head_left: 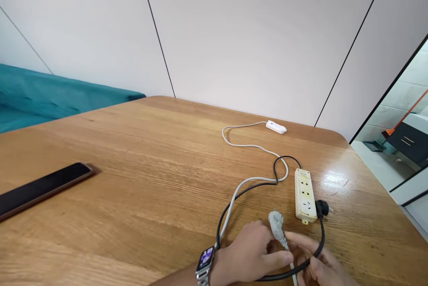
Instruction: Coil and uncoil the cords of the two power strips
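Observation:
Near the table's front edge, my left hand [245, 252] has curled fingers, and its thumb tip presses against the white cable [284, 243] just below a white plug [276, 224]. The plug's head points up and away from me. Facing it from the right, my right hand [323, 261] closes thumb and fingers round a thick black cable [322, 232], its index finger reaching the white cable. This black cable ends in a black plug [321, 208] lying beside the white power strip [305, 196]. Several of my fingertips are hidden behind the cables.
Both cables loop across the wooden table [150, 196]. The white one leads to a second small white strip [276, 127] near the wall. A dark phone [43, 188] lies at left. Beyond the table are a teal sofa [67, 94] and, at right, a doorway.

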